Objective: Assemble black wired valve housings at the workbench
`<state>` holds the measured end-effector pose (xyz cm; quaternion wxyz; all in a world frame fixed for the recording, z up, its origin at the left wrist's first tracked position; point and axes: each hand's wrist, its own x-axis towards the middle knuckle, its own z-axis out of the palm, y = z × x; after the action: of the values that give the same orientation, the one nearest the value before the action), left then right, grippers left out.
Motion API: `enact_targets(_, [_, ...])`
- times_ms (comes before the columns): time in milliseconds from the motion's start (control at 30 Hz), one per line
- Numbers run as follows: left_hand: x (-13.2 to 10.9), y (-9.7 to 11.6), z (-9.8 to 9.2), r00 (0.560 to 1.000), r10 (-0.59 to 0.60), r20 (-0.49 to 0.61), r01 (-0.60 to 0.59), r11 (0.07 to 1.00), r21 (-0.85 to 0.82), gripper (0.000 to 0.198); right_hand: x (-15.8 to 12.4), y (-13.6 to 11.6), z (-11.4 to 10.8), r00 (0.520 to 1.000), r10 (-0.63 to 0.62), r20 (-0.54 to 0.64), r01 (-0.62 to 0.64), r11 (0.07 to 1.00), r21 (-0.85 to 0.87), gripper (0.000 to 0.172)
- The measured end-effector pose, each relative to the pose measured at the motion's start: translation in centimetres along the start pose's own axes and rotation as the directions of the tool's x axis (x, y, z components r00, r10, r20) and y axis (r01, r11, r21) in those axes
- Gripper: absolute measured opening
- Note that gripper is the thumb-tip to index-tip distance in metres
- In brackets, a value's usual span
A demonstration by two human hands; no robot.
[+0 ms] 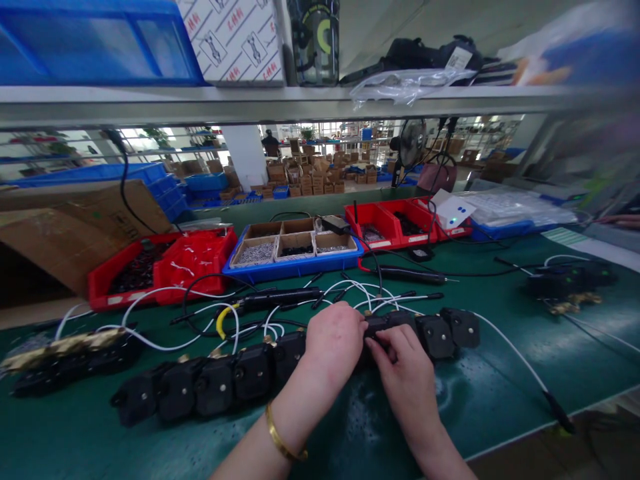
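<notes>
A row of black box-shaped units (215, 387) with brass fittings and white cables runs across the green bench. My left hand (333, 343), a gold bangle on its wrist, is curled over the middle of the row; its fingertips are hidden. Beside it, my right hand (407, 367) pinches at the front of one unit with thumb and forefinger. Both hands meet at this spot, and whatever small part lies between the fingers cannot be made out. To the right, more black units (440, 335) of the row stand next to my right hand.
Behind the row lie a black electric screwdriver (280, 295) and a slim black tool (410, 275). A blue tray (295, 268) of small parts and red bins (163, 273) stand farther back. Other units (75, 360) lie left. A shelf (300, 103) spans above.
</notes>
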<state>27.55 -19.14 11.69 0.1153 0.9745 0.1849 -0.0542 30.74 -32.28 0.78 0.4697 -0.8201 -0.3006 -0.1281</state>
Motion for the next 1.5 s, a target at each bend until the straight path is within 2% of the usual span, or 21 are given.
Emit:
enact_targets(133, [0.0,-0.1,0.1,1.0,-0.003,0.009,0.003,1.0,0.007,0.031,-0.4,-0.7,0.5,0.998,0.028,-0.051,-0.03,0.999,-0.029,0.017])
enact_targets(233, [0.1,-0.3,0.2,1.0,0.005,0.022,-0.006,1.0,0.009,0.03,-0.5,-1.0,0.4,0.998,0.022,-0.052,-0.024,0.999,-0.033,0.013])
enact_targets(300, [0.2,-0.4,0.2,0.999,0.01,0.03,-0.01,1.0,0.012,0.028,-0.5,-1.0,0.2,1.0,0.01,-0.024,-0.011,0.999,-0.037,0.01])
enact_targets(533, [0.3,-0.3,0.2,0.999,0.018,0.027,-0.018,1.0,0.022,0.031,0.3,-0.7,-0.7,0.989,-0.024,0.148,0.036,0.996,-0.08,0.02])
enact_targets(600, [0.2,-0.3,0.2,1.0,0.018,0.021,-0.019,1.0,0.021,0.03,0.4,-0.7,-0.8,0.986,-0.023,0.162,0.037,0.996,-0.086,0.019])
enact_targets(767, [0.3,-0.3,0.4,1.0,0.004,0.014,-0.004,1.0,0.017,0.027,0.3,-1.0,-0.4,0.992,0.069,0.108,-0.058,0.992,-0.109,0.009])
enact_targets(1067, [0.5,-0.3,0.5,1.0,0.0,0.018,0.0,1.0,0.013,0.028,0.2,-1.9,-0.1,0.988,0.15,0.027,-0.146,0.982,-0.123,0.011])
enact_targets(1267, [0.6,-0.3,0.6,1.0,0.007,0.023,-0.007,1.0,0.013,0.029,0.0,-1.9,0.1,0.989,0.144,0.018,-0.14,0.982,-0.129,0.013])
enact_targets(1500, [0.4,-0.3,0.5,1.0,0.019,0.014,-0.019,1.0,0.014,0.028,0.1,-2.5,0.1,0.998,0.042,0.04,-0.034,0.984,-0.176,0.016])
